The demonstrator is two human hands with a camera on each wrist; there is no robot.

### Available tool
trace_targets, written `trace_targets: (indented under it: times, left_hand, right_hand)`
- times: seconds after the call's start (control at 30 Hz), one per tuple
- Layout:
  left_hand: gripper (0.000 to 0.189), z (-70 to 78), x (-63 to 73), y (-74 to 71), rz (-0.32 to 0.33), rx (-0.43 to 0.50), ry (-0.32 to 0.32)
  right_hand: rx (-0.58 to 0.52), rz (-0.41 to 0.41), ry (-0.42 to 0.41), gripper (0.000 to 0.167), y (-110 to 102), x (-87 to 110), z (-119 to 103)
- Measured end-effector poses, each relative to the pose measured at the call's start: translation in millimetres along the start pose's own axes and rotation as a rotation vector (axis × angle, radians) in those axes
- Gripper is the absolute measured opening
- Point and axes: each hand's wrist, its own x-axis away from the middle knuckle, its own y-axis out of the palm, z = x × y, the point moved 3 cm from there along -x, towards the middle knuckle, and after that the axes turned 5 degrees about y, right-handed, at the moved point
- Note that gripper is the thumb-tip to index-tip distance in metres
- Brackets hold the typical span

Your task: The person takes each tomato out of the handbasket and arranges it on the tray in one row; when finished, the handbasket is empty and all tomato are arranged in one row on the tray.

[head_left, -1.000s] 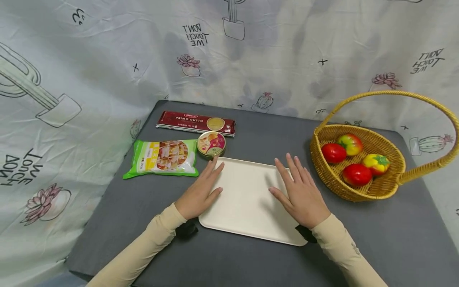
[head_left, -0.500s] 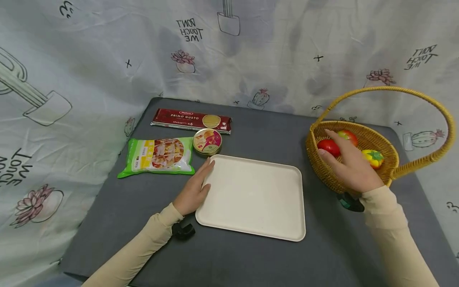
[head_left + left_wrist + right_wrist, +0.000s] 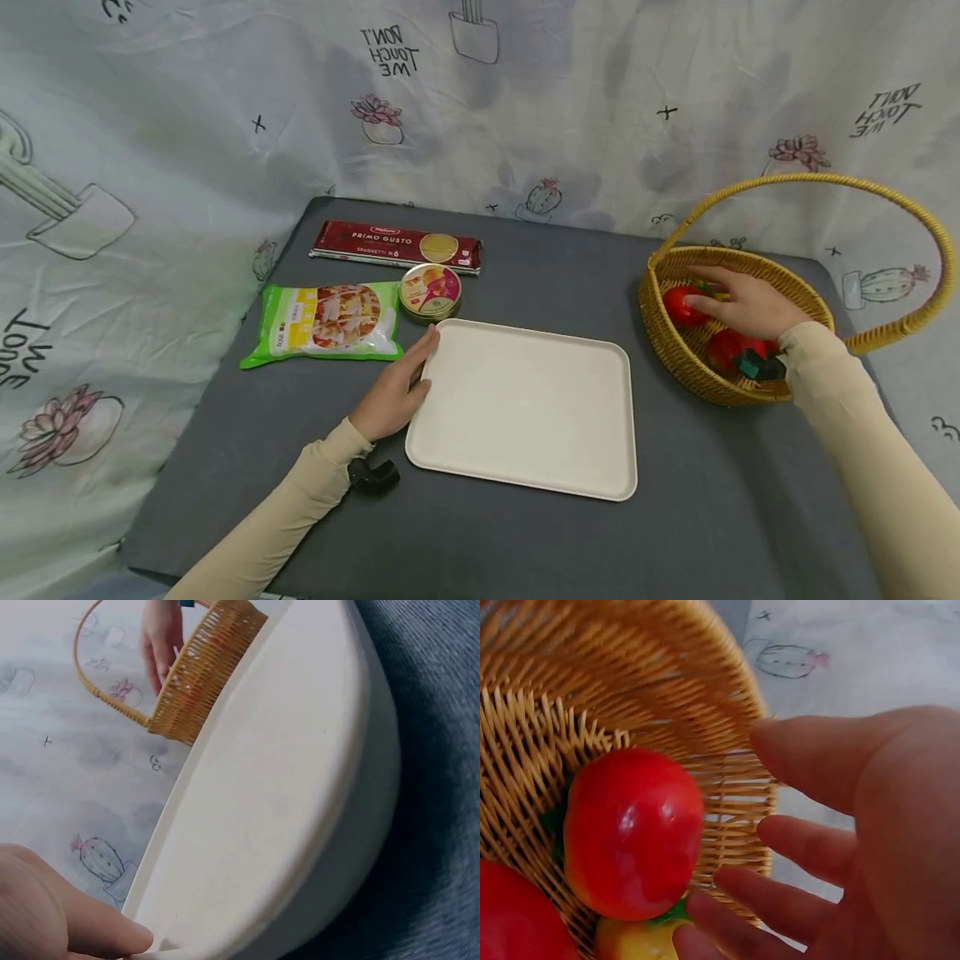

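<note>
One red fruit [image 3: 678,308] sits in the basket [image 3: 670,354], just past the fingertips of the right hand [image 3: 753,304]. That hand has its fingers spread and loose; I cannot tell if a tip touches the fruit. The fruit is nearly round, and I cannot tell which way its stem end points. A second red fruit [image 3: 722,352] lies nearer the person, partly under the right wrist, and a yellow fruit [image 3: 634,941] peeks out by the right fingers.

The basket is oval. Its long way runs from far left of the right hand to near right, and its tall handle [image 3: 817,178] goes up over that hand.

Between the hands lies a flat cream tray [image 3: 517,408]. Its long way goes from the left hand [image 3: 393,392] toward the right, with the right end a bit nearer the person. The left hand rests on its left edge, fingers nearly straight.

Past the left hand are a round tin [image 3: 430,293], a green bag [image 3: 330,321] and a dark red spaghetti pack [image 3: 397,247]. All stand on a dark gray surface [image 3: 525,542]. Behind, a pale cloth [image 3: 600,83] with cactus drawings hangs in folds.
</note>
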Motion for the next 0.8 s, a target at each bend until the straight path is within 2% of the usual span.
trace_targets:
  times: [0.2, 0.4, 0.8]
  left_hand:
    - [0.071, 0.3, 0.3, -1.1, -0.002, 0.023, -0.014]
    - [0.071, 0.8, 1.6, -1.5, -0.005, 0.026, -0.026]
    - [0.070, 2.2, -0.5, -1.7, 0.005, 0.023, -0.009]
  right_hand:
    - [0.016, -0.032, -0.034, 0.070, 1, -15.7, 6]
    - [0.073, -0.057, -0.025, 0.073, 7, -25.7, 16]
    - [0.102, -0.027, -0.012, 0.078, 11, -33.1, 19]
